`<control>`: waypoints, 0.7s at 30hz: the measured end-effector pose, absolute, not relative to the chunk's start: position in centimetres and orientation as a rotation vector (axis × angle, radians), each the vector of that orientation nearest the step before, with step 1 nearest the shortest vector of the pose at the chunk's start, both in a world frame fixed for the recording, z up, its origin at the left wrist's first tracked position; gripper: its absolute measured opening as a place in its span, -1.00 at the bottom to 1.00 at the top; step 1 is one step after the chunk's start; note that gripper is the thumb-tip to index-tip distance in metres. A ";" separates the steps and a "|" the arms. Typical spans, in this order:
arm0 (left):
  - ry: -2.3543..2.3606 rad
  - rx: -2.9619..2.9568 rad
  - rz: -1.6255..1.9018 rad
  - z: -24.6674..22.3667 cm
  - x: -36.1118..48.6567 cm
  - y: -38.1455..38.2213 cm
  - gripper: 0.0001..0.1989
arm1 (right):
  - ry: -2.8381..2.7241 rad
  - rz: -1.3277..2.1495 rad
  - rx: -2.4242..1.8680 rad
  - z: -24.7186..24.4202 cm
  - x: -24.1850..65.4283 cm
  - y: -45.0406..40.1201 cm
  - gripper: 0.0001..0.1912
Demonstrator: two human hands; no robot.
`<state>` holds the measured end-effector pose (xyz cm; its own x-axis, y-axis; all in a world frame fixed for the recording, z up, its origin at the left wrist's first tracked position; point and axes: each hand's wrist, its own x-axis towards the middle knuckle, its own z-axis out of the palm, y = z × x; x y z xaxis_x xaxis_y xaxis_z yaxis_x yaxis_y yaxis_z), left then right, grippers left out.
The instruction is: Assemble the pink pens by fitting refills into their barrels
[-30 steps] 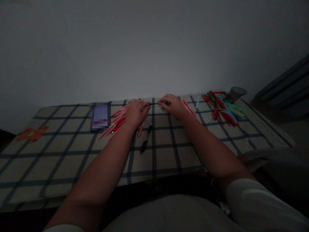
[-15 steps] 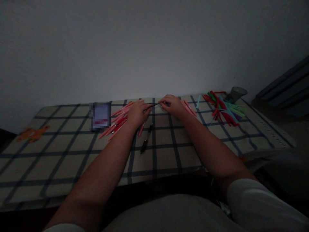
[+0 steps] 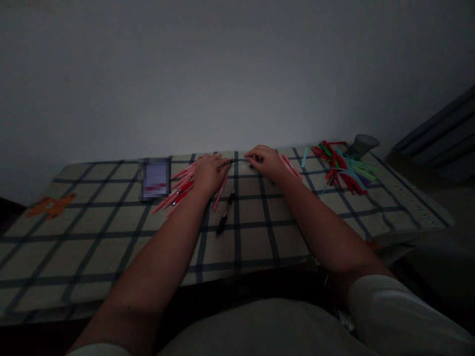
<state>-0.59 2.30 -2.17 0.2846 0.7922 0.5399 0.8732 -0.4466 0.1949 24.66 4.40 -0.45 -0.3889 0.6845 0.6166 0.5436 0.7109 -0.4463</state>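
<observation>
A thin dark pen-like rod [image 3: 239,159] spans the small gap between my two hands at the back of the table. My left hand [image 3: 210,173] is closed on its left end, above a spread of pink pens [image 3: 178,192]. The fingertips of my right hand [image 3: 266,162] pinch its right end; what else lies inside them is too dark to tell. Several more pink pens [image 3: 291,166] lie just right of that hand. On the cloth in front of my hands rests a black pen [image 3: 226,212], slanted.
A checked cloth [image 3: 256,242] covers the table, against a wall. At the right lie red, green and blue fuzzy strips [image 3: 343,170] beside a dark glass-like cup [image 3: 363,144]. A pixelated flat rectangle [image 3: 156,179] and an orange figure [image 3: 52,205] are at the left.
My left hand has shifted slightly left, and its fingers have changed position on the rod. My right hand has stayed nearly still.
</observation>
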 end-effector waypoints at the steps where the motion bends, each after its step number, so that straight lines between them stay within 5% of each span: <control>1: -1.566 -2.404 -0.884 -2.2 -0.6 2.3 -0.68 | -2.087 0.216 -0.929 -0.5 24.6 4.4 -0.83; 21: -1.541 -2.410 -0.952 -2.4 -0.9 2.6 -0.69 | -2.114 0.200 -0.939 -0.4 25.0 4.5 -0.82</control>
<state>-0.88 2.57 -2.44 0.2809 0.7739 0.5676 0.8538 -0.4716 0.2204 24.99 4.52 -0.44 -0.4070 0.6825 0.6071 0.5568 0.7122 -0.4275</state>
